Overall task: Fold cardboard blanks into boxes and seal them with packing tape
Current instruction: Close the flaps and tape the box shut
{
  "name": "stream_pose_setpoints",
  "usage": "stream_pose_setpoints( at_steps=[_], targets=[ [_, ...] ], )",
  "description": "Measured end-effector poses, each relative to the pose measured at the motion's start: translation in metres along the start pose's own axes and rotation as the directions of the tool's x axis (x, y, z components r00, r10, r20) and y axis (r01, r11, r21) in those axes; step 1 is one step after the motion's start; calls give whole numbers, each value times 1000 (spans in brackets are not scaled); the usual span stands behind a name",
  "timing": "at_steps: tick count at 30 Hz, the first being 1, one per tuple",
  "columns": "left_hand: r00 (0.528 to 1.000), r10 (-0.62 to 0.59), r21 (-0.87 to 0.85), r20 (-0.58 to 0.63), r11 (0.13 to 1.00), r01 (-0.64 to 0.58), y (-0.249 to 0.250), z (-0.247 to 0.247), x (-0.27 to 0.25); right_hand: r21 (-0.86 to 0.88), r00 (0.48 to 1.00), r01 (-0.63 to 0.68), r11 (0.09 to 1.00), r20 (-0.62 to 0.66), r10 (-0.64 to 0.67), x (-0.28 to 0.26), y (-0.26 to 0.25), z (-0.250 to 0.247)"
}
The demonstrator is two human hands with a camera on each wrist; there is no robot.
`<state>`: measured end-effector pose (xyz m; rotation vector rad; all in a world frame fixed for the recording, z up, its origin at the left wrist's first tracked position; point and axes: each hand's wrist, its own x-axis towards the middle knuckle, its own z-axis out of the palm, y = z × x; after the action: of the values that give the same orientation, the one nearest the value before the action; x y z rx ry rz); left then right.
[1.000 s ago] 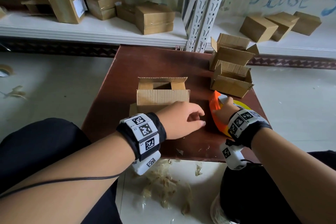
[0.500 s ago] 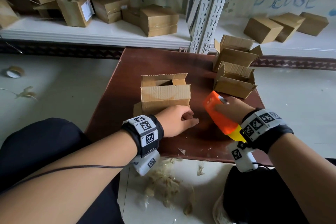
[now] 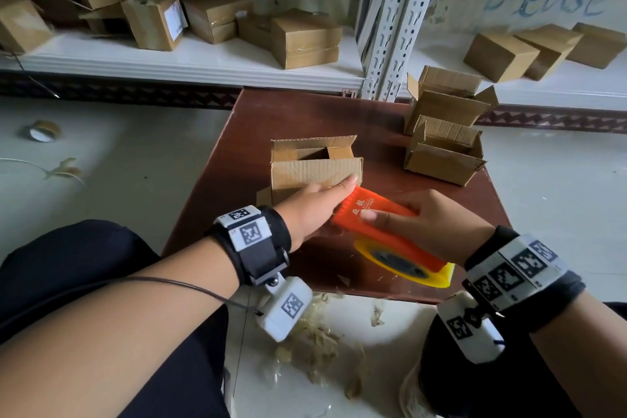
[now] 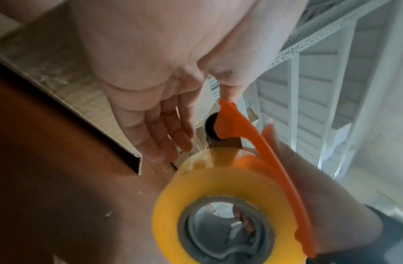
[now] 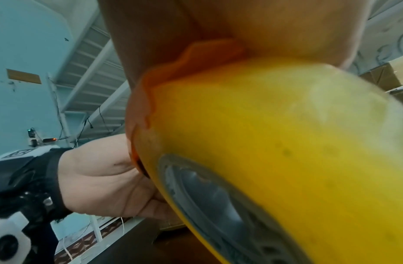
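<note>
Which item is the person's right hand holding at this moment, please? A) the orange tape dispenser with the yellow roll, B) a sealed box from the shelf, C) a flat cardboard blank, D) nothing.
A: the right hand grips the orange tape dispenser, with its yellow roll mounted just above the table.

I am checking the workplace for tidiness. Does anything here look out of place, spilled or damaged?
Yes. Crumpled tape scraps litter the floor just below the near edge of the table, and a spare tape roll lies alone on the floor far left. On the left shelf, several boxes lie tilted and tumbled rather than stacked.
</note>
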<state>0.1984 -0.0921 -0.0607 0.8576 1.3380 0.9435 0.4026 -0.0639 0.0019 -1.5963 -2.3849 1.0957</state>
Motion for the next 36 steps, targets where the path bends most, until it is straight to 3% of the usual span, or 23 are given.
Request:
stream_pose_setpoints(
  at_steps=[4, 14, 23, 28, 36],
  targets=[
    [997, -75, -213, 20, 974, 77, 5, -4, -5, 36, 996, 86, 996, -30, -85, 2, 0, 1],
    [995, -98, -355, -12, 931, 87, 15, -7, -5, 109, 986, 138, 984, -110, -126, 10, 2, 1],
    [997, -51, -192, -55, 981, 40, 20, -10, -11, 121, 975, 195, 973, -129, -179, 5, 0, -1],
    [986, 92, 61, -136, 995, -84, 21, -10, -20, 116, 969, 238, 964, -92, -228, 1, -5, 2],
    [960, 228, 137, -161, 969, -207, 33, -14, -29, 168, 956, 291, 942, -80, -281, -2, -8, -7]
  ],
)
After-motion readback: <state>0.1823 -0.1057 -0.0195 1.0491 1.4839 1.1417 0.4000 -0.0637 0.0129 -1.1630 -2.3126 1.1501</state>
